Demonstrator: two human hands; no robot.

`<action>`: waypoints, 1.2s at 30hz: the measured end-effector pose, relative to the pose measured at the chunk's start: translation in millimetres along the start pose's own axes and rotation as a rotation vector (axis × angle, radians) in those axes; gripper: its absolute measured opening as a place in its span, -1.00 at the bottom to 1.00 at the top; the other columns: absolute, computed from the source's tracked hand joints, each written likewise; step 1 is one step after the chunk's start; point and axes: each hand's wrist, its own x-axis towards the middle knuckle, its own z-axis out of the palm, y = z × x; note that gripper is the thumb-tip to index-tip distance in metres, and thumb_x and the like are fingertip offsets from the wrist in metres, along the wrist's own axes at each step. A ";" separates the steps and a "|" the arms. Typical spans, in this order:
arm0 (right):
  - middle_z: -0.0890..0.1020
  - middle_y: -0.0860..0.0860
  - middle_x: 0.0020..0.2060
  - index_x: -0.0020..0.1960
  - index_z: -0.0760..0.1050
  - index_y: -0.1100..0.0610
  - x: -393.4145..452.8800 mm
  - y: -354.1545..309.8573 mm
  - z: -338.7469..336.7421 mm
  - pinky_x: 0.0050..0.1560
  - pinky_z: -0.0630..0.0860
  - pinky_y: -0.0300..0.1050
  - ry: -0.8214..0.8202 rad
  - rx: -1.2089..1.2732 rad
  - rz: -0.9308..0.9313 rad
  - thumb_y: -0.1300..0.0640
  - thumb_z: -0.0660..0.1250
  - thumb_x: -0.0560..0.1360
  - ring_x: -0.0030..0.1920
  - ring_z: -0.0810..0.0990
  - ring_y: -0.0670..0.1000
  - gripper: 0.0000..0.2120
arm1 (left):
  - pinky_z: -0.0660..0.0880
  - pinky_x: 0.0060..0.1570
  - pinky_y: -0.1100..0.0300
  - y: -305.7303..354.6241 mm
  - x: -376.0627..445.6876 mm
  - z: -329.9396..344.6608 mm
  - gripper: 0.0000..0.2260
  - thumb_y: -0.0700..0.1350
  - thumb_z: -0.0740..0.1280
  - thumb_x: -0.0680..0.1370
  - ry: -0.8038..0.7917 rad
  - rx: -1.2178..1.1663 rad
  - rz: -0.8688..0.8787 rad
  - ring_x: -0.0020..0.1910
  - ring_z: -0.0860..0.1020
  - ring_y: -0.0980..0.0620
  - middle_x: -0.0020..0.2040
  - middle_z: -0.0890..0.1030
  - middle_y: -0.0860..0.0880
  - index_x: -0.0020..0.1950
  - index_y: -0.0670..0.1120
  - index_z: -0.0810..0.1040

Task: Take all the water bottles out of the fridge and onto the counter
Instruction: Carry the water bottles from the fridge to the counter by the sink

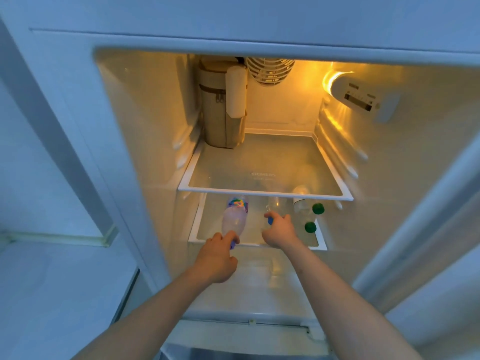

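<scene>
Both hands (217,258) (280,229) on bottle (233,219) necks — fridge (145,113) open.

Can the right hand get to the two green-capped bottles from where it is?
Probably yes. The green-capped bottles lie on the same lower shelf just right of the right hand, nothing between, but that hand already grips a blue-capped bottle, so it must free up first.
</scene>
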 end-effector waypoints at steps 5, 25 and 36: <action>0.35 0.14 0.37 0.52 0.35 -0.10 -15.7 -10.3 14.6 0.40 0.47 0.10 -0.067 -0.064 -0.080 0.15 0.29 0.56 0.36 0.49 0.24 -0.46 | 0.47 -0.07 0.04 -1.4 -15.3 -1.2 -0.68 -0.15 0.31 0.53 0.127 -0.035 0.020 -0.04 0.50 -0.14 0.05 0.38 -0.02 0.24 0.11 0.36; 0.53 0.00 0.00 -0.04 0.52 -0.10 -87.7 -6.7 13.0 -0.10 0.40 -0.10 0.337 0.262 -0.199 -0.09 0.52 0.51 -0.11 0.54 0.08 -0.81 | 0.51 -0.26 0.05 11.9 -98.5 -56.1 -0.90 0.02 0.29 0.66 0.588 -0.120 0.085 -0.23 0.53 0.00 -0.02 0.52 0.13 0.15 0.16 0.44; 0.63 -0.12 -0.27 -0.18 0.60 -0.07 -157.5 -52.1 -28.0 -0.22 0.43 -0.09 0.380 0.358 -0.447 0.11 0.44 0.46 -0.20 0.57 0.01 -0.91 | 0.27 -0.33 0.35 -30.6 -215.1 -45.7 -0.97 0.08 0.32 0.62 0.466 -0.207 -0.157 -0.27 0.48 0.25 -0.28 0.49 0.17 0.04 0.20 0.48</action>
